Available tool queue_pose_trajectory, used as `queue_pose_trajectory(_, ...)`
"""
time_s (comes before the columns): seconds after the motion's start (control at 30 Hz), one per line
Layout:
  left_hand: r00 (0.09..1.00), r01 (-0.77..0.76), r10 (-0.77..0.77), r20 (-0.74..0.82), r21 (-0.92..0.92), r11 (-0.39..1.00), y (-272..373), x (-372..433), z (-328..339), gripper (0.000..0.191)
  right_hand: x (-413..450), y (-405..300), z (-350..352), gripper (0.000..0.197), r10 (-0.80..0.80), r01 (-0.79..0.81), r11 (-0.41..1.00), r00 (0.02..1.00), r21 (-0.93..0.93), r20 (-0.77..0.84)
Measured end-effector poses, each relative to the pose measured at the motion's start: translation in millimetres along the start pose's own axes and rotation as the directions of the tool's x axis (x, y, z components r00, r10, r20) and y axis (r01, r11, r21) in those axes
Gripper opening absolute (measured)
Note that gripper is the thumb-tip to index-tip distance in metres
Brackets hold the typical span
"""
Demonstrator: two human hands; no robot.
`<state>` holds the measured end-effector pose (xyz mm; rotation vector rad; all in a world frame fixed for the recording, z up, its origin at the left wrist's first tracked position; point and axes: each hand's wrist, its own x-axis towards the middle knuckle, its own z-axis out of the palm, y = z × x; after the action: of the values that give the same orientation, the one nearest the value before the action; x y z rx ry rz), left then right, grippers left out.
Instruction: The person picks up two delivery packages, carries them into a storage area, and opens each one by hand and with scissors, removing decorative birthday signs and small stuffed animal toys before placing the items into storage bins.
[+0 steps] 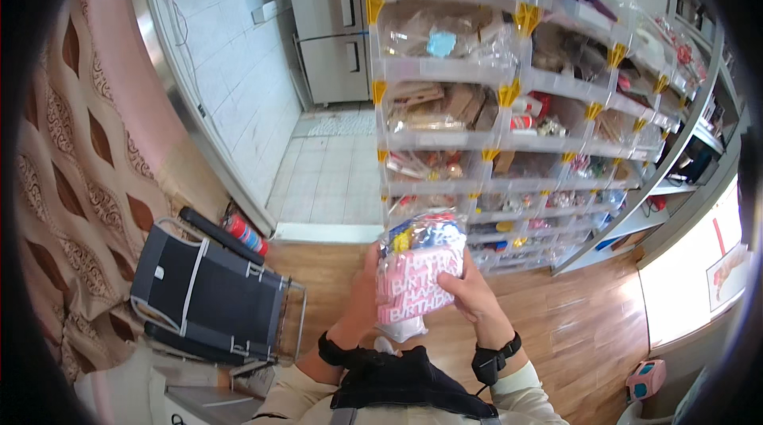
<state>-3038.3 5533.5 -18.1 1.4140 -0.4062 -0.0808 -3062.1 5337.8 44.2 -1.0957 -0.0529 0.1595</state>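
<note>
In front of my body I hold a stack of clear-wrapped packs between both hands. The nearest is a pink pack (pixel 420 285) with large white lettering. Behind it, blue, yellow and red packs (pixel 420 234) show through shiny plastic film. My left hand (pixel 362 288) grips the left side, its fingers mostly hidden behind the stack. My right hand (pixel 474 288) holds the right side, with the thumb on the pink face. A white plastic bag (pixel 405 328) shows below the packs, partly hidden by them. Black straps (pixel 496 360) go round both wrists.
Clear stacking bins (pixel 444 140) with yellow connectors and mixed goods rise ahead and to the right. A dark folding chair (pixel 232 297) stands left, near a red fire extinguisher (pixel 243 233). Beyond a raised sill (pixel 328 233) is a steel refrigerator (pixel 331 29). A pink stool (pixel 647 380) sits at lower right.
</note>
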Motion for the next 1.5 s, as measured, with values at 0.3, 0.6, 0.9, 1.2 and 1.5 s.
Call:
queue_pose_trajectory(0.3,0.978,-0.007,-0.041,0.202,0.229,0.973,43.3,86.3,0.2,0.084,58.6,-21.4,-25.1,0.088,-0.155,0.155,0.988,0.987,-0.002,-0.051)
queue_pose_trajectory(0.6,0.966,-0.249,0.154,0.210,0.577,0.778,42.9,121.8,-21.4,0.092,113.3,-56.2,-15.4,0.088,-0.214,0.218,0.973,0.975,-0.080,0.054)
queue_pose_trajectory(0.9,0.984,-0.160,0.178,0.018,0.536,0.829,120.4,149.7,-22.8,0.057,132.5,-143.8,-4.8,0.094,-0.412,0.440,0.883,0.894,-0.166,0.178)
queue_pose_trajectory(1.2,0.868,-0.424,0.496,-0.030,0.477,0.770,189.6,194.9,-9.3,0.067,202.0,-269.9,58.7,0.076,-0.286,0.143,0.523,0.958,-0.841,-0.015)
queue_pose_trajectory(1.5,0.957,0.033,0.254,-0.141,0.922,0.386,217.4,269.8,33.1,0.089,231.8,-302.7,65.7,0.067,-0.017,-0.076,0.303,0.996,-0.950,-0.085)
